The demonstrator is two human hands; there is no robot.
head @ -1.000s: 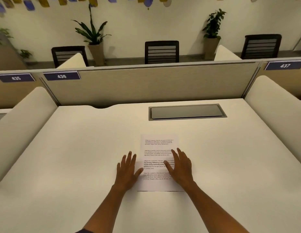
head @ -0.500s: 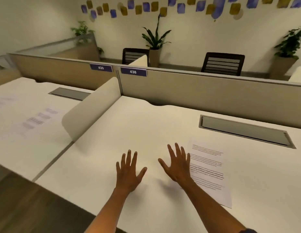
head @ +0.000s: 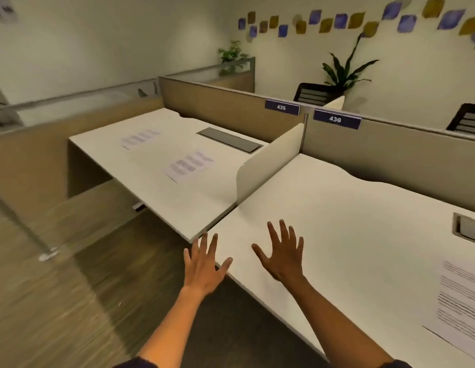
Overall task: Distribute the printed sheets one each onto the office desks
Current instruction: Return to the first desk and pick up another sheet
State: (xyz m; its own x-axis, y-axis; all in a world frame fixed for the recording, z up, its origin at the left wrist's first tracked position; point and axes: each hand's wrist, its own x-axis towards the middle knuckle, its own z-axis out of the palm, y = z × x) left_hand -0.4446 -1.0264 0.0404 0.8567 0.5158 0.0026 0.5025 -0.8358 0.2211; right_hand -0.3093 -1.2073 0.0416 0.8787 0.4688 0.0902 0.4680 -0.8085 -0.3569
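A printed sheet [head: 462, 306] lies flat on desk 436 [head: 350, 221] at the far right edge of view. Desk 435 [head: 162, 187] to the left carries two printed sheets, one near its middle [head: 188, 164] and one farther back left [head: 140, 138]. My left hand [head: 203, 264] hovers with spread fingers over the front corner where the two desks meet, holding nothing. My right hand [head: 283, 253] is spread above the front left part of desk 436, also holding nothing.
A low cream divider [head: 271, 162] separates the two desks. Tan partition panels [head: 231, 110] with number plates 435 and 436 run along the back. Each desk has a grey cable hatch [head: 229, 139]. Wooden floor [head: 58, 288] lies to the left; chairs and plants stand behind.
My hands have left the sheet on desk 436 and the view has swung left. Desk 435 with its two sheets has come into view, and the placed sheet has slid to the right edge.
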